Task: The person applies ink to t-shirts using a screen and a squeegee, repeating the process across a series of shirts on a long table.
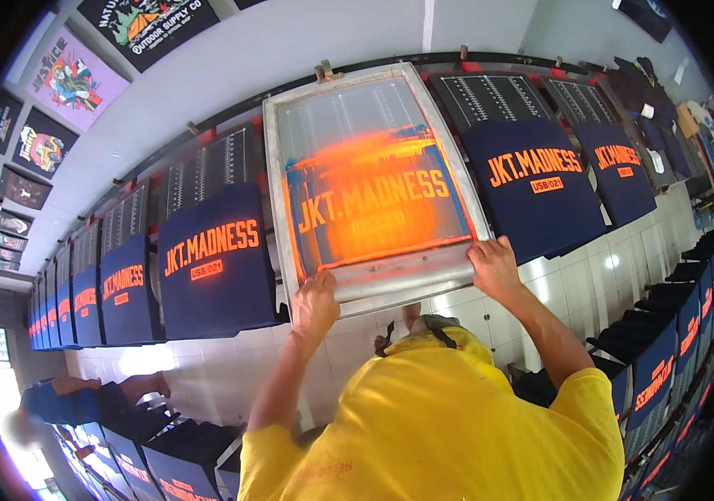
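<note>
Screen-printing frame [277,159] lies over one place in the row of boards [494,96], directly before me, its far end beside a metal fitting [324,73]. My left hand [315,302] and right hand [497,269] are apart, each curled around a near corner, a spread that probably keeps it steady. Orange ink [357,154] coats much of the mesh [348,108], partly hiding what's underneath. Navy shirts [198,296] sit close on both sides, leaving little sideways room; my yellow shirt [449,417] blocks some floor [578,275].
</note>
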The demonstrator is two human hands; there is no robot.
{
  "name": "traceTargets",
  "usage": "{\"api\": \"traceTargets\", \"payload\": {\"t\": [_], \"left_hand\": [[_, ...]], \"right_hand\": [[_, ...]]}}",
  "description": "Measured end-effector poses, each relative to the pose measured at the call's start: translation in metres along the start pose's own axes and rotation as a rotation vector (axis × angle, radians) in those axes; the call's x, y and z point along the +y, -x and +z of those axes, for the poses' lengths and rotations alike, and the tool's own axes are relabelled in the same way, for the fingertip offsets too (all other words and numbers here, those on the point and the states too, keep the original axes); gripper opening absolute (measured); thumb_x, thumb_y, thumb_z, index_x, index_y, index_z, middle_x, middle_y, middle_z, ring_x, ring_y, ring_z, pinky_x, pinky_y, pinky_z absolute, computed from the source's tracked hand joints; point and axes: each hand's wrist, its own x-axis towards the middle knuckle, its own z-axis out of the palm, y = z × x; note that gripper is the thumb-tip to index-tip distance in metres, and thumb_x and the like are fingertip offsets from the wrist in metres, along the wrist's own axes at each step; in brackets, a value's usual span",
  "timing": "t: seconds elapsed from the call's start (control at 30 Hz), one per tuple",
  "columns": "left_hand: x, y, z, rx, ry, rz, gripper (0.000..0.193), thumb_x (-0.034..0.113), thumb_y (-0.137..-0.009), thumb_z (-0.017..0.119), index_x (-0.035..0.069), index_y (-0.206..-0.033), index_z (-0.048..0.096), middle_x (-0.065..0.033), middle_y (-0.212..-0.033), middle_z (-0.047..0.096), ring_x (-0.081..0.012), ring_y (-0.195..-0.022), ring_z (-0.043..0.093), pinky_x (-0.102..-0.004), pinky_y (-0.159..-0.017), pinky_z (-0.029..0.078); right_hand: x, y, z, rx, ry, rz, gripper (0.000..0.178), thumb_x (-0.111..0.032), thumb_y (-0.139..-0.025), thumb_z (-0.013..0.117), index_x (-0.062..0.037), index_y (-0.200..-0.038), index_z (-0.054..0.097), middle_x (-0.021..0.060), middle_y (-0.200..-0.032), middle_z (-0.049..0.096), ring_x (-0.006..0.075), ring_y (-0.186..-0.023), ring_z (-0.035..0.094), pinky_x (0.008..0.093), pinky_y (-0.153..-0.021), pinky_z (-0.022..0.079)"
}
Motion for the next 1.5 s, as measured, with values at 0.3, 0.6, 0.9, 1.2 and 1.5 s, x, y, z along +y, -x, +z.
{"api": "traceTargets", "payload": {"t": [0.3, 0.6, 0.9, 1.2, 1.5], "left_hand": [[0.002, -0.021, -0.017, -0.036, -0.014, -0.008, 0.025, -0.002, -0.066, 0.064, 0.003, -0.090, 0.061, -0.0097, -0.094, 0.064, -0.0273, -0.088, 0.066, -0.0373, -0.073, 0.057], [-0.007, -0.008, 0.012, 0.079, -0.012, 0.094, 0.039, -0.003, -0.063, 0.062, 0.002, -0.101, 0.064, -0.0091, -0.110, 0.066, -0.0233, -0.105, 0.066, -0.0334, -0.084, 0.056], [-0.059, -0.128, 0.022, 0.118, -0.009, 0.112, 0.038, -0.003, -0.058, 0.064, 0.006, -0.095, 0.062, -0.0075, -0.102, 0.066, -0.0248, -0.086, 0.068, -0.0346, -0.073, 0.056], [-0.087, -0.223, 0.014, 0.100, -0.008, 0.021, 0.026, 0.001, -0.066, 0.066, 0.006, -0.092, 0.066, -0.0112, -0.088, 0.067, -0.0296, -0.079, 0.068, -0.0397, -0.069, 0.056], [-0.097, -0.213, -0.030, 0.082, 0.044, -0.052, 0.023, 0.007, -0.073, 0.061, 0.005, -0.095, 0.068, -0.0180, -0.089, 0.068, -0.0394, -0.083, 0.066, -0.0469, -0.074, 0.054]], "right_hand": [[0.008, -0.017, -0.015, 0.008, -0.100, 0.024, 0.020, -0.007, -0.059, 0.070, -0.0056, -0.077, 0.060, 0.0094, -0.086, 0.064, 0.0255, -0.079, 0.062, 0.0389, -0.075, 0.039], [0.012, -0.008, 0.006, 0.024, -0.084, 0.047, 0.022, -0.001, -0.061, 0.063, -0.0028, -0.083, 0.061, 0.0082, -0.090, 0.063, 0.0230, -0.078, 0.060, 0.0380, -0.075, 0.039], [0.084, -0.124, 0.045, -0.033, -0.040, -0.007, 0.028, 0.002, -0.056, 0.066, -0.0025, -0.083, 0.060, 0.0089, -0.089, 0.065, 0.0251, -0.078, 0.060, 0.0380, -0.075, 0.041], [0.135, -0.233, 0.055, -0.105, -0.096, -0.021, 0.017, -0.003, -0.064, 0.069, -0.0021, -0.079, 0.063, 0.0126, -0.077, 0.065, 0.0311, -0.079, 0.066, 0.0410, -0.079, 0.046], [0.114, -0.260, 0.001, -0.097, -0.007, -0.042, 0.011, -0.008, -0.068, 0.066, -0.0048, -0.079, 0.064, 0.0129, -0.080, 0.066, 0.0317, -0.080, 0.065, 0.0434, -0.078, 0.043]]}}
